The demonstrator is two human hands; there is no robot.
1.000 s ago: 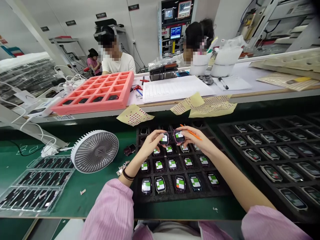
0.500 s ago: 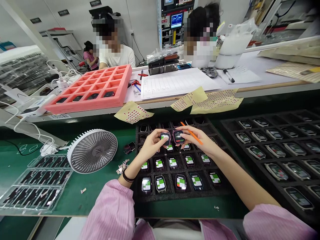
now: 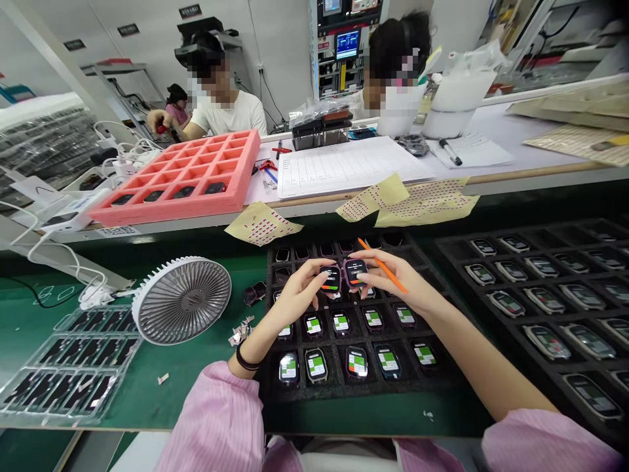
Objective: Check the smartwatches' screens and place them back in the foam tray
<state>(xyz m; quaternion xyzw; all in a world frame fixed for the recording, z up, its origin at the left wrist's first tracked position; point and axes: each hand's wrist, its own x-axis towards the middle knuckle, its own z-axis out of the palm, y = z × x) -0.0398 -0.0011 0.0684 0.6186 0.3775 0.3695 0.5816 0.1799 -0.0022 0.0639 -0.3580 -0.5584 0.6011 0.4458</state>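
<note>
My left hand (image 3: 297,293) holds a smartwatch with a purple-edged case (image 3: 331,278) between thumb and fingers. My right hand (image 3: 388,278) holds a similar watch (image 3: 354,273) by its edge, with an orange stylus or pen (image 3: 386,264) pinched in the same fingers. The two watches sit close together, just above a black foam tray (image 3: 344,393). That tray holds several rows of watches with lit green screens. My hands hide part of its upper rows.
A second black tray of watches (image 3: 540,314) lies to the right on the green bench mat (image 3: 147,393). To the left stand a grey fan (image 3: 181,300) and a clear tray (image 3: 73,373). Beyond lie a pink foam tray (image 3: 171,190), yellow sticker sheets (image 3: 260,224) and seated co-workers (image 3: 226,98).
Both hands and their watches have shifted slightly right, and the watches have turned a little in my fingers. A co-worker's hand at the far bench is now raised into view.
</note>
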